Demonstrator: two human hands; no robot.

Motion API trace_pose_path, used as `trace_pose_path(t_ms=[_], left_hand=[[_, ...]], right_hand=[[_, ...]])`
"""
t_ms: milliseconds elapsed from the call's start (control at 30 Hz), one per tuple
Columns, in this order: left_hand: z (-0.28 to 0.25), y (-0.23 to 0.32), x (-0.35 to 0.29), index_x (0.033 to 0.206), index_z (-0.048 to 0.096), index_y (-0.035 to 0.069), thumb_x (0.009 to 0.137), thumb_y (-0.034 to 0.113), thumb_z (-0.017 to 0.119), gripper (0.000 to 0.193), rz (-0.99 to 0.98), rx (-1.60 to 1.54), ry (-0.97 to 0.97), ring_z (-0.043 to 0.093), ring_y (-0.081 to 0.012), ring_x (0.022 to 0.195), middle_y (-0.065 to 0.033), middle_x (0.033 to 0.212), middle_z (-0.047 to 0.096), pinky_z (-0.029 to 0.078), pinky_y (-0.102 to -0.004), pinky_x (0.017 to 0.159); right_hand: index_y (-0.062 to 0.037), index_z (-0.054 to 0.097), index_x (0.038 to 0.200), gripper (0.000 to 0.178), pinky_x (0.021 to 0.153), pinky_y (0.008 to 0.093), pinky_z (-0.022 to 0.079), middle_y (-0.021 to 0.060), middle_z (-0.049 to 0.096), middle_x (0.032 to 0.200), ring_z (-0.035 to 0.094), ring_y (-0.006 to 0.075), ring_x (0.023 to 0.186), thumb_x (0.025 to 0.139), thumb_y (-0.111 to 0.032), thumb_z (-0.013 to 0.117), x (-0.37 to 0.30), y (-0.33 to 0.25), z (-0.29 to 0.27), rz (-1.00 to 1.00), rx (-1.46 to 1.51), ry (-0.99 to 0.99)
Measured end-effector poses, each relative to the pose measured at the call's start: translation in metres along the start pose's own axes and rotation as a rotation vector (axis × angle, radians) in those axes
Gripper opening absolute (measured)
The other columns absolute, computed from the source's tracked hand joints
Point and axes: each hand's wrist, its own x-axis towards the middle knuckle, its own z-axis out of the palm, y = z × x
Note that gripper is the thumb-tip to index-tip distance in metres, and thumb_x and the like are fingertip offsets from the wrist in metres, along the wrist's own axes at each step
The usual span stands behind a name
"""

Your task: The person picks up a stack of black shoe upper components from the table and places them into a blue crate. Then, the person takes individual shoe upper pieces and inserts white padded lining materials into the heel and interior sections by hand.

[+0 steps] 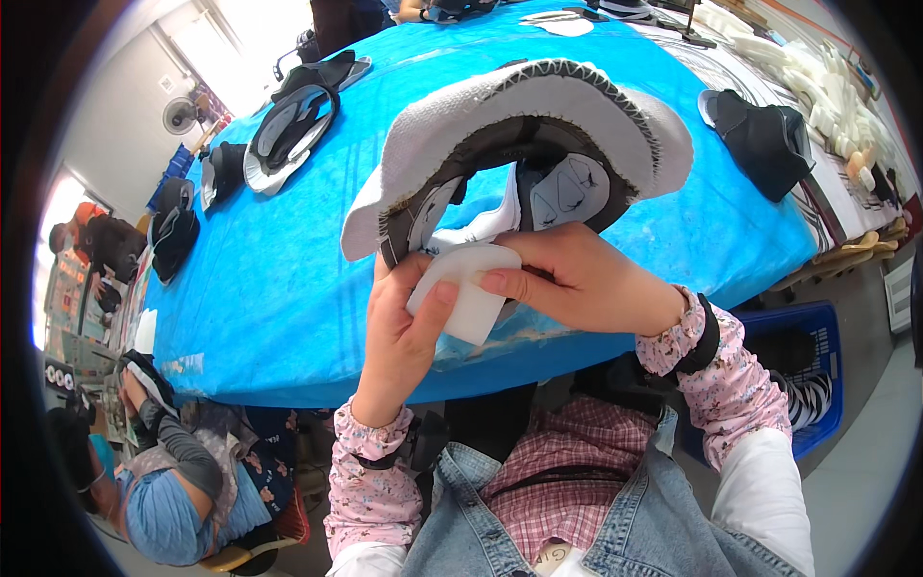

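Note:
In front of me is a shoe upper point(433, 135) with white fabric flared outward, dark zigzag stitching along its edge and a dark lining showing inside. Patterned pieces point(567, 192) line its inner side. At its near end lies a smooth white rounded pad point(469, 267), tapering downward. My left hand point(389, 337) is closed on the pad's left side, thumb on its face, fingers behind. My right hand point(586, 279) grips it from the right, its thumb pressing near the middle. Fingers of both hands are partly hidden behind the pad and upper.
A blue-covered table point(317, 317) carries several dark shoe uppers at the left point(293, 135) and one at the right point(764, 139). White pieces point(817, 77) are heaped at far right. A blue crate point(822, 385) stands below on the right. A co-worker point(183, 481) sits at the left.

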Motion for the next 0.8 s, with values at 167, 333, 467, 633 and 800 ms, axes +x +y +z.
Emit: trace_pose_path(t_ms=[167,333,467,633,800], left_hand=[[0.0,0.001,-0.002,0.092,0.057,-0.002,0.083,0.017,0.059,0.022,-0.034,-0.004,-0.013,0.049,-0.0228,0.09,-0.0127,0.097,0.05,0.04,-0.0317,0.078],[0.005,-0.004,-0.005,0.107,0.055,-0.002,0.088,0.028,0.051,0.036,-0.04,-0.022,0.001,0.046,-0.0258,0.107,-0.0157,0.113,0.05,0.034,-0.0325,0.092],[0.008,-0.004,0.002,0.126,0.043,-0.003,0.093,0.042,0.028,0.058,0.11,-0.185,0.132,0.033,-0.0267,0.123,-0.0169,0.13,0.04,0.021,-0.034,0.103],[0.022,-0.006,0.017,0.128,0.041,-0.002,0.094,0.032,0.028,0.05,0.292,0.009,0.164,0.031,-0.0279,0.125,-0.0172,0.132,0.037,0.019,-0.0354,0.104],[0.039,-0.012,0.013,0.127,0.043,-0.002,0.09,0.026,0.037,0.046,0.225,-0.014,0.031,0.031,-0.0353,0.124,-0.0202,0.132,0.037,0.022,-0.0383,0.103]], right_hand=[[0.0003,0.058,0.096,0.026,0.055,0.0265,0.044,0.0094,0.058,0.067,0.055,0.0156,0.059,0.09,-0.024,0.051,-0.001,0.002,0.002,0.001,-0.041,-0.004],[-0.0032,0.059,0.08,0.029,0.052,0.0366,0.042,0.017,0.054,0.063,0.054,0.0329,0.058,0.09,-0.028,0.046,-0.003,-0.003,-0.002,0.086,-0.133,0.119],[-0.0021,0.057,0.071,0.026,0.045,0.0365,0.039,0.0151,0.052,0.058,0.051,0.0338,0.051,0.087,-0.022,0.052,-0.001,-0.002,-0.006,0.059,-0.358,0.296],[-0.0037,0.05,0.06,0.03,0.041,0.0359,0.037,0.013,0.05,0.053,0.051,0.03,0.046,0.085,-0.021,0.054,0.012,0.015,0.006,-0.08,-0.644,0.373],[-0.0031,0.052,0.061,0.025,0.04,0.0348,0.034,0.0128,0.047,0.05,0.047,0.0282,0.042,0.082,-0.016,0.057,0.01,0.025,0.007,0.012,-0.75,0.383]])
